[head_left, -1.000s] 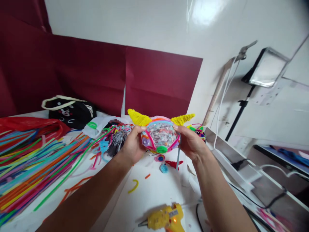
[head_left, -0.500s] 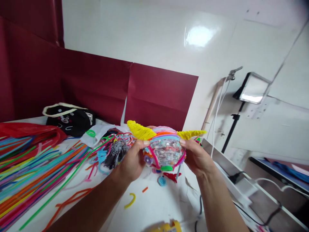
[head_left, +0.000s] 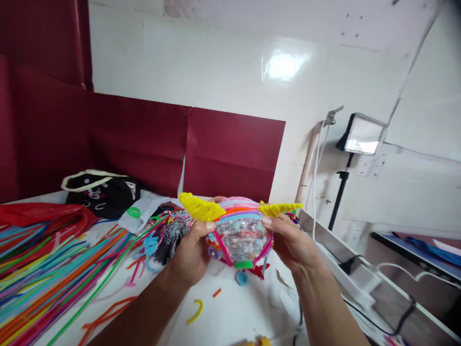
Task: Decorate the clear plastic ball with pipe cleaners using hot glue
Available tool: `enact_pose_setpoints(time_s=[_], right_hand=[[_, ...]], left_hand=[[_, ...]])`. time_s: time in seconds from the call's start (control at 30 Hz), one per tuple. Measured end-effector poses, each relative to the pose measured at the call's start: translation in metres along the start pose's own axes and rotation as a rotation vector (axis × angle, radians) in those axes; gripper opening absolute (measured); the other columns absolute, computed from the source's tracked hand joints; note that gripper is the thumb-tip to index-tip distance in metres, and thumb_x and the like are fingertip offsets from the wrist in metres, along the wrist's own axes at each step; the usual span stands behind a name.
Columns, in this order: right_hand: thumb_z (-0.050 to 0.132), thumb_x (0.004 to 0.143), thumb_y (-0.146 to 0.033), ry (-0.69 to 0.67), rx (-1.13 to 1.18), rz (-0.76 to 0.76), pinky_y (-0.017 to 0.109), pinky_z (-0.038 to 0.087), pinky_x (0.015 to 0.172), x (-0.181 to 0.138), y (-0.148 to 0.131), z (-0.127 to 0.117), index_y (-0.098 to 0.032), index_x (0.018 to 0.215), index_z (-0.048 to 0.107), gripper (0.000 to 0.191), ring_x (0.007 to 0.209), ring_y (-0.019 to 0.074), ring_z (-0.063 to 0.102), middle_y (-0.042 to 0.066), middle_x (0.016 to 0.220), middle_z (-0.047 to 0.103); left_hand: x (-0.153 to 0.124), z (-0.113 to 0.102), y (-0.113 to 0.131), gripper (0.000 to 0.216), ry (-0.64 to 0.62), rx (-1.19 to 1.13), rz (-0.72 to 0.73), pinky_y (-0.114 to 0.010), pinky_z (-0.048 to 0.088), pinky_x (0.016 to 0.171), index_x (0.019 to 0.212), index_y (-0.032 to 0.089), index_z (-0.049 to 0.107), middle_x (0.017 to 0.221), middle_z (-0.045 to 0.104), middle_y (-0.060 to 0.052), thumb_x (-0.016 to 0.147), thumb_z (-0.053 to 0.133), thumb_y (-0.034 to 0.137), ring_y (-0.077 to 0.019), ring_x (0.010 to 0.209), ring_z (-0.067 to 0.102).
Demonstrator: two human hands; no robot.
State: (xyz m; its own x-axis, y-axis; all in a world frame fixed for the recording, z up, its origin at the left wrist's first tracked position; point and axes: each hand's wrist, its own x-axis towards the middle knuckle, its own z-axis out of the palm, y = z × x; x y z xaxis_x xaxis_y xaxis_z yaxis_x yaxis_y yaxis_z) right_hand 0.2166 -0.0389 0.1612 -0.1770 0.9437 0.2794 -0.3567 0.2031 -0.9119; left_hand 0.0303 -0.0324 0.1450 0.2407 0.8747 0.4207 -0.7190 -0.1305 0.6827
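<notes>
Between my hands is a rounded pipe-cleaner craft [head_left: 243,238], raised above the white table. Its see-through front shows mottled multicoloured stuff inside, edged with pink, blue and orange bands, with a green piece at the bottom. Two pointed yellow pieces [head_left: 203,207] stick out from its upper sides. My left hand [head_left: 192,247] grips the left side, thumb on the front. On the right side my right hand [head_left: 288,240] holds it the same way. Most of the fingers are hidden behind the craft. Just below lie a light blue coil [head_left: 241,277] and a red piece [head_left: 258,271].
Many coloured pipe cleaners [head_left: 65,274] spread over the table's left side, beside a red bag [head_left: 72,216]. A black pouch [head_left: 103,194] sits behind. Short yellow [head_left: 195,312] and orange scraps [head_left: 216,292] lie in front. Cables and a lamp on a stand [head_left: 363,134] are at right.
The craft and both hands sit slightly lower and further left in view, as the whole scene has shifted with the camera. The grip looks the same.
</notes>
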Motion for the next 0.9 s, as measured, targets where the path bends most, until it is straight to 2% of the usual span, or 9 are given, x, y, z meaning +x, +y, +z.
enact_pose_setpoints(time_s=[0.2, 0.4, 0.6, 0.73, 0.9], right_hand=[[0.09, 0.056, -0.042, 0.034, 0.027, 0.005, 0.027, 0.045, 0.058, 0.002, 0.004, 0.0, -0.02, 0.088, 0.075, 0.042, 0.071, 0.0171, 0.062, 0.001, 0.083, 0.072], [0.089, 0.055, -0.038, 0.082, 0.055, 0.028, 0.028, 0.041, 0.057, 0.005, 0.004, 0.004, -0.022, 0.069, 0.064, 0.034, 0.063, 0.0138, 0.055, -0.004, 0.069, 0.062], [0.087, 0.059, -0.039, 0.038, 0.038, 0.026, 0.027, 0.034, 0.053, 0.009, 0.01, -0.001, -0.021, 0.077, 0.068, 0.031, 0.06, 0.013, 0.052, -0.003, 0.07, 0.062], [0.085, 0.062, -0.039, 0.017, 0.035, 0.029, 0.028, 0.034, 0.053, 0.011, 0.011, -0.004, -0.022, 0.08, 0.069, 0.029, 0.06, 0.0133, 0.052, -0.003, 0.072, 0.063], [0.084, 0.063, -0.036, 0.008, 0.046, 0.021, 0.029, 0.038, 0.059, 0.011, 0.011, -0.005, -0.022, 0.083, 0.071, 0.027, 0.063, 0.0139, 0.054, -0.004, 0.074, 0.065]], left_hand=[[0.001, 0.002, 0.001, 0.049, 0.081, 0.001, 0.032, -0.045, 0.057, 0.091, 0.113, 0.016, 0.07, 0.101, 0.077, -0.008, 0.064, 0.067, 0.022, -0.0327, 0.102, 0.07], [0.003, 0.001, 0.002, 0.045, 0.153, -0.016, -0.007, -0.044, 0.057, 0.091, 0.104, 0.017, 0.073, 0.093, 0.078, -0.007, 0.06, 0.073, 0.024, -0.0346, 0.104, 0.07], [0.007, 0.002, 0.0, 0.044, 0.153, -0.029, -0.008, -0.042, 0.059, 0.088, 0.104, 0.017, 0.073, 0.097, 0.078, -0.007, 0.06, 0.071, 0.022, -0.0338, 0.105, 0.07], [0.009, 0.002, -0.001, 0.047, 0.155, -0.03, -0.04, -0.044, 0.06, 0.085, 0.105, 0.015, 0.072, 0.095, 0.078, -0.008, 0.058, 0.07, 0.021, -0.0355, 0.103, 0.071], [0.01, 0.003, -0.003, 0.045, 0.166, -0.022, 0.001, -0.043, 0.06, 0.085, 0.105, 0.018, 0.072, 0.093, 0.079, -0.006, 0.061, 0.067, 0.02, -0.0338, 0.102, 0.071]])
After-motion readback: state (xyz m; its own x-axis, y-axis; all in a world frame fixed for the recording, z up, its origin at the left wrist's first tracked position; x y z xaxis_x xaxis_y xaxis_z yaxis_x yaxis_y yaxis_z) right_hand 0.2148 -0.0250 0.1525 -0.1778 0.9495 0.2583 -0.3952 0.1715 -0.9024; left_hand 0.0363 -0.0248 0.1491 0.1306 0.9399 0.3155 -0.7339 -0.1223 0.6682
